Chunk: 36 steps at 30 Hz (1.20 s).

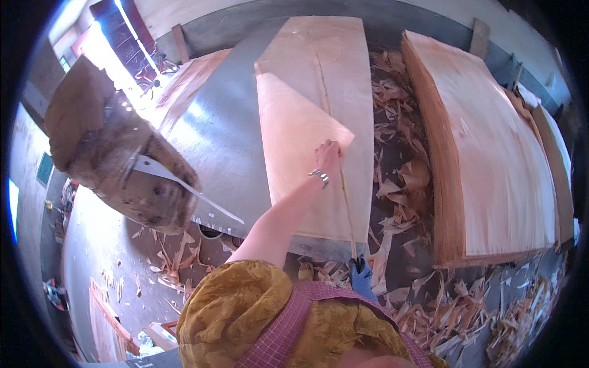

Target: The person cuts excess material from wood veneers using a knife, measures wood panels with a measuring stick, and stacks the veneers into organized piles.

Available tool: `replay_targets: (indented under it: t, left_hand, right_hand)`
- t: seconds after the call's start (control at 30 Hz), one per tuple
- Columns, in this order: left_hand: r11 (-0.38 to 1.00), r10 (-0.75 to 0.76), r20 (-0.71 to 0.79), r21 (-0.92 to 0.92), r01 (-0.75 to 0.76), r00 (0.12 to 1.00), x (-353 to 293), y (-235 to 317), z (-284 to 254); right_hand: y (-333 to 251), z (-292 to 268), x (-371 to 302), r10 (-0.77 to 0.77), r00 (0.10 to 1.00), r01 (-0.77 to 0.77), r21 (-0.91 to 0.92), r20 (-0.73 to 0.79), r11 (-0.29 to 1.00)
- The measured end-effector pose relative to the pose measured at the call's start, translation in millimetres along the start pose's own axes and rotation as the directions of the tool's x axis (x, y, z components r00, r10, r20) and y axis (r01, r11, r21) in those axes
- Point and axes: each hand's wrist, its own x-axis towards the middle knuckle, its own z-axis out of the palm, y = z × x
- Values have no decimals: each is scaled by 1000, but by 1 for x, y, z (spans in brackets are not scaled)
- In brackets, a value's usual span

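Note:
A thin wood veneer sheet [300, 122] lies on a grey table, its upper flap folded over so that one corner points right. My bare left hand [329, 154] has its fingers closed at the flap's edge, close to that corner; a patterned band circles the wrist. More veneer [354, 190] spreads flat beneath. Along it runs a long thin stick [347, 211], from the table's near edge up to the far part of the sheet, passing beside my left hand. My right hand [362, 277], in a blue glove, is closed round the stick's near end.
The smooth grey tabletop [227, 141] extends left. Over its left side sits a worn brown slab [116, 153] with a pale pointed strip [178, 178]. At right rises a tall veneer stack [503, 153]. Veneer scraps [448, 313] litter the floor. A bicycle [150, 76] stands near the doorway.

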Motion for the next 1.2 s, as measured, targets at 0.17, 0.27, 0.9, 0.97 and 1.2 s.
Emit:
replay_targets:
  t: [0.17, 0.27, 0.9, 0.97, 1.2]
  left_hand:
    - [990, 137, 114, -30, -134, 984, -16, 75, 60]
    - [977, 213, 235, -72, -202, 948, -26, 115, 93]
    - [911, 408, 812, -391, -128, 417, -24, 125, 157]
    - [893, 441, 721, -414, -179, 535, -10, 93, 147]
    - [993, 81, 37, 80, -84, 996, 91, -126, 127]
  right_hand:
    - [0, 5, 5, 2, 999, -2, -2, -45, 1000]
    - [-3, 0, 18, 13, 998, -17, -64, -58, 998]
    - [-65, 17, 74, -72, 992, 25, -385, -108, 923]
    - [-73, 27, 86, -12, 999, 28, -461, 38, 887]
    - [-132, -27, 159, -64, 963, 164, -380, 262, 910]
